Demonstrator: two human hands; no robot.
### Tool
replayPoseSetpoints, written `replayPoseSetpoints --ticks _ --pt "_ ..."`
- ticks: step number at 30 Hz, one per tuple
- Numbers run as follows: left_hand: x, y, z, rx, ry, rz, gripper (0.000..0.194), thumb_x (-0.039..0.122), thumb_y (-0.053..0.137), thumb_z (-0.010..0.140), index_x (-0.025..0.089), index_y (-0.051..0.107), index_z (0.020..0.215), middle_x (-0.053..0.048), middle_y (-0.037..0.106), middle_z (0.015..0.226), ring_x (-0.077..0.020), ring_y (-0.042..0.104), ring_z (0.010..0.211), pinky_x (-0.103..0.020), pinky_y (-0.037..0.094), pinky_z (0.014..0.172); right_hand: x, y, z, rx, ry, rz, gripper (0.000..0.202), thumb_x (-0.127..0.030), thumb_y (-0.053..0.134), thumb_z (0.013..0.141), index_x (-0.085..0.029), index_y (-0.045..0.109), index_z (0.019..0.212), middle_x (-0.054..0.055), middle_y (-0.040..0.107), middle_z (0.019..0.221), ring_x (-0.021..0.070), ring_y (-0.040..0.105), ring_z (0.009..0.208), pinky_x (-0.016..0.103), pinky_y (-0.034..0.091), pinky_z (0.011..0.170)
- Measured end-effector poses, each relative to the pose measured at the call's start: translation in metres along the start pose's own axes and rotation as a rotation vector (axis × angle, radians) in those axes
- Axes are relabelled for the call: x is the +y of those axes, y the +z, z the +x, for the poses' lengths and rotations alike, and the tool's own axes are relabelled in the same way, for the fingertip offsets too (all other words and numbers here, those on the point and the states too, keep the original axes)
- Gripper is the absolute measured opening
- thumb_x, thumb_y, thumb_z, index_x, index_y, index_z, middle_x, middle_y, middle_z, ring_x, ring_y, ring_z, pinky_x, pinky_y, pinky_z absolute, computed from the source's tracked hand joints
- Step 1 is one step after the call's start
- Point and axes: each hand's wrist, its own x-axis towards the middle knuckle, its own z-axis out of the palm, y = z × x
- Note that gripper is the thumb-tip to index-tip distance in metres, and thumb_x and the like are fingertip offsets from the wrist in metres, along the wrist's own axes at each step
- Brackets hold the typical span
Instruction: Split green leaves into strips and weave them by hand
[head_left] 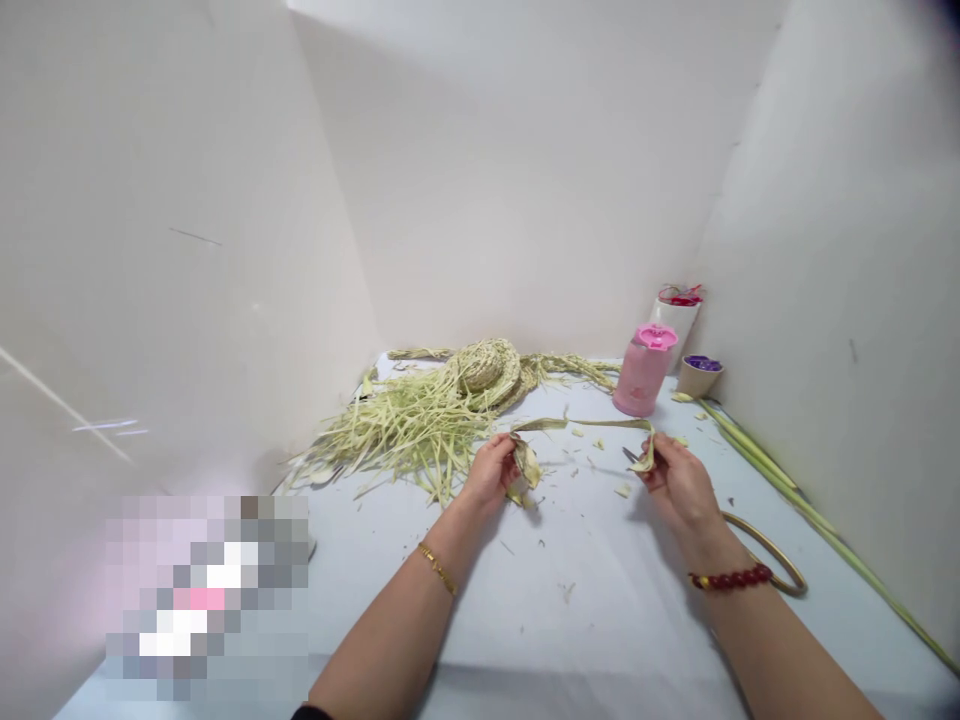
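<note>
A thin, dried greenish plant strip (611,423) stretches across the gap between my hands above the table. At its left end, my left hand (495,472) pinches it, with a crumpled pale piece of leaf (528,464) hanging at the fingers. My right hand (681,485) is closed on the other end, where the strip folds down. A small dark pointed tip (630,454) sticks out from the right fingers; the rest of that tool is hidden. Left of my hands lies a spread of loose pale-green strips (409,425), beside a coiled woven straw piece (487,368).
A pink bottle (643,375) stands at the back right, near a white container (676,322) and a small cup with purple contents (699,378). Long green stalks (810,515) run along the right wall. A gold-coloured ring (780,552) lies by my right wrist. Scraps dot the table (600,610).
</note>
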Motion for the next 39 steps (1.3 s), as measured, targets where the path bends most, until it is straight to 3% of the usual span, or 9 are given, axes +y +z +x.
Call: replayPoseSetpoints --ticks 4,8,14,16,19,22,25,30,39 --pt "0.003 0.0 0.002 0.159 0.129 -0.065 0.014 0.018 0.066 0.07 0.015 0.054 0.077 0.004 0.056 0.067 -0.005 0.052 0.053 -0.015 0.043 0.049 -0.012 0.0 0.003 0.144 -0.063 0.066 0.028 -0.033 0.072 0.063 -0.019 0.047 0.063 -0.007 0.047 0.057 0.0056 0.04 0.046 0.018 0.036 0.04" --pt "0.004 -0.002 0.005 0.208 0.164 -0.077 0.016 0.02 0.066 0.071 0.016 0.054 0.081 0.004 0.056 0.069 -0.0046 0.051 0.054 -0.015 0.044 0.05 -0.026 -0.005 0.004 0.228 -0.135 0.12 0.024 -0.027 0.068 0.065 -0.019 0.046 0.065 -0.007 0.05 0.06 0.0053 0.043 0.048 0.018 0.039 0.043" --pt "0.006 -0.005 0.007 0.391 0.283 -0.007 0.023 0.027 0.071 0.07 0.018 0.052 0.081 0.006 0.053 0.067 -0.005 0.05 0.053 -0.016 0.043 0.05 -0.033 -0.011 0.007 0.459 -0.297 0.025 0.021 -0.037 0.059 0.073 -0.022 0.045 0.07 -0.005 0.053 0.064 0.0063 0.044 0.048 0.02 0.045 0.047" --pt "0.0 -0.001 0.003 0.28 0.253 0.18 0.026 0.032 0.072 0.068 0.017 0.058 0.084 0.003 0.057 0.07 -0.007 0.052 0.056 -0.016 0.042 0.048 -0.026 -0.002 0.001 0.346 -0.237 -0.024 0.024 -0.04 0.063 0.071 -0.022 0.047 0.073 -0.004 0.057 0.067 0.0069 0.046 0.049 0.02 0.045 0.046" --pt "-0.011 0.008 -0.006 -0.078 0.113 0.475 0.033 0.036 0.073 0.069 0.015 0.065 0.094 -0.007 0.066 0.085 -0.013 0.059 0.069 -0.021 0.046 0.055 -0.012 0.019 -0.016 -0.023 -0.08 -0.092 0.032 -0.041 0.073 0.065 -0.02 0.054 0.078 0.0 0.064 0.074 0.0095 0.054 0.057 0.02 0.046 0.046" --pt "-0.014 0.016 -0.018 -0.107 0.323 0.714 0.031 0.034 0.067 0.075 0.019 0.068 0.103 -0.01 0.067 0.102 -0.0169 0.059 0.086 -0.024 0.047 0.071 0.002 0.034 -0.032 -0.234 0.037 -0.13 0.035 -0.044 0.077 0.064 -0.018 0.057 0.078 0.001 0.064 0.072 0.0111 0.057 0.06 0.019 0.045 0.045" --pt "-0.013 0.021 -0.027 -0.171 0.436 0.853 0.026 0.034 0.059 0.082 0.021 0.07 0.102 -0.007 0.068 0.101 -0.017 0.058 0.088 -0.025 0.044 0.075 0.013 0.038 -0.039 -0.296 0.103 -0.169 0.037 -0.048 0.076 0.067 -0.017 0.057 0.075 -0.001 0.061 0.06 0.009 0.053 0.05 0.019 0.044 0.045" --pt "-0.02 0.024 -0.031 -0.322 0.29 0.853 0.013 0.029 0.065 0.075 0.016 0.067 0.078 -0.003 0.064 0.071 -0.0114 0.052 0.062 -0.023 0.039 0.06 0.024 0.038 -0.043 -0.346 0.125 -0.215 0.039 -0.051 0.074 0.069 -0.018 0.054 0.072 -0.004 0.055 0.052 0.0081 0.048 0.045 0.02 0.041 0.044" --pt "-0.021 0.02 -0.026 -0.258 0.133 0.582 0.034 0.044 0.073 0.068 0.015 0.056 0.071 0.001 0.054 0.064 -0.0082 0.049 0.055 -0.022 0.04 0.055 0.031 0.04 -0.052 -0.458 0.057 -0.441 0.036 -0.052 0.067 0.075 -0.018 0.054 0.073 -0.004 0.053 0.054 0.0105 0.047 0.049 0.023 0.041 0.046"
